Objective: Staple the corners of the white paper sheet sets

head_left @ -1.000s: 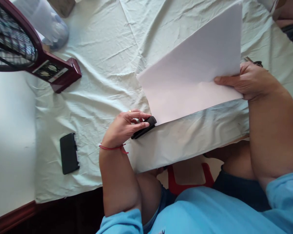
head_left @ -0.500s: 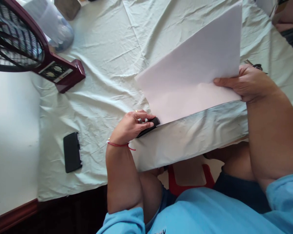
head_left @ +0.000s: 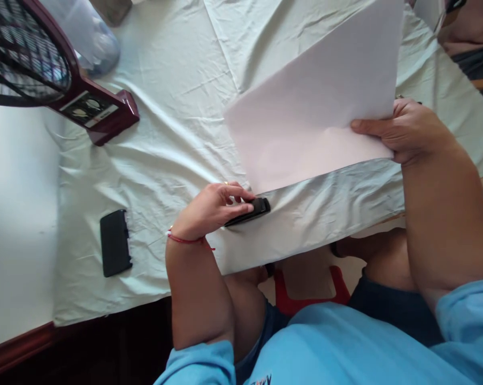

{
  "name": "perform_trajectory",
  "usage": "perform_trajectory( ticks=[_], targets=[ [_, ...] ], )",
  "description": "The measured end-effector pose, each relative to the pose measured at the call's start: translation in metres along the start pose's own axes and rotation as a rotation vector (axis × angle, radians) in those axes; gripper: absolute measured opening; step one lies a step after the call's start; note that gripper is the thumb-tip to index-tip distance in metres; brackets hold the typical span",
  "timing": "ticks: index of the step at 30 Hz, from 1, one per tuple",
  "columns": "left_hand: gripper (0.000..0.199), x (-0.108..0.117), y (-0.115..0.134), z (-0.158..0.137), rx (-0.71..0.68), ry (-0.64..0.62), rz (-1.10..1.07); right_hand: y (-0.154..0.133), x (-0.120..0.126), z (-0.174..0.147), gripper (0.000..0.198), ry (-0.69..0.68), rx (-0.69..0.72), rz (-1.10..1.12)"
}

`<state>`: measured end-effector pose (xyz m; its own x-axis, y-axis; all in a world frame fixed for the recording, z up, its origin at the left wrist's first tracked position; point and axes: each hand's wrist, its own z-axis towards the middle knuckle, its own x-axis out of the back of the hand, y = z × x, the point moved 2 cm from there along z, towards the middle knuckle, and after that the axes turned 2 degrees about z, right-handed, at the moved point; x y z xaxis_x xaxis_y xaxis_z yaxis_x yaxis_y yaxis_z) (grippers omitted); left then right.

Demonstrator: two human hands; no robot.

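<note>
The left hand (head_left: 213, 208) rests at the near edge of the bench (head_left: 177, 96), its fingers curled over a small black stapler (head_left: 251, 210) and gripping it from above, with the thumb laid along the top. The stapler lies flat on the pale cloth (head_left: 156, 160) that covers the bench, its far end pointing toward the lower corner of a stack of white paper (head_left: 317, 112) and lying just beside that corner; whether the two touch cannot be told. The right hand (head_left: 405, 131) is closed on the right-hand edge of the paper, thumb on top and fingers hidden underneath, holding the sheets tilted so that the far corner stands off the cloth while the near edge lies along the near edge of the bench. A red thread bracelet (head_left: 185, 240) circles the left wrist. A black phone (head_left: 115, 243) lies flat on the cloth toward the near left corner of the bench, well apart from the stapler. Near the far left corner a racket-shaped swatter (head_left: 64, 91) with a dark red frame and handle lies partly over the left edge, and a clear plastic jug (head_left: 92, 37) stands just beyond it. Behind the right hand, a small dark item (head_left: 409, 99) peeks out, too hidden to identify.
</note>
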<state>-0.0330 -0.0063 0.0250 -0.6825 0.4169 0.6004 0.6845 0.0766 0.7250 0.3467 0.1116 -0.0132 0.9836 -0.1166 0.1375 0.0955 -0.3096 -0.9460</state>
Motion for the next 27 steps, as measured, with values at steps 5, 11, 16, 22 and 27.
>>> perform_trajectory(
  ticks=[5,11,16,22,27],
  targets=[
    [0.024,0.003,0.001,-0.004,0.021,0.471,-0.093,-0.007,-0.019,-0.004,0.025,-0.022,0.006,0.024],
    [0.044,-0.001,-0.046,0.016,0.072,0.772,-0.401,-0.009,-0.032,-0.006,0.029,-0.060,0.058,0.132],
    [0.057,-0.019,-0.066,0.035,0.107,0.634,-0.675,-0.007,-0.042,-0.007,0.031,-0.043,0.067,0.197],
    [0.055,-0.023,-0.055,0.035,0.138,0.616,-0.459,0.006,-0.058,0.001,0.019,-0.036,0.038,0.094],
    [0.060,-0.023,-0.060,0.032,0.217,0.595,-0.537,0.013,-0.068,0.011,0.014,-0.043,0.040,-0.089]
  ],
)
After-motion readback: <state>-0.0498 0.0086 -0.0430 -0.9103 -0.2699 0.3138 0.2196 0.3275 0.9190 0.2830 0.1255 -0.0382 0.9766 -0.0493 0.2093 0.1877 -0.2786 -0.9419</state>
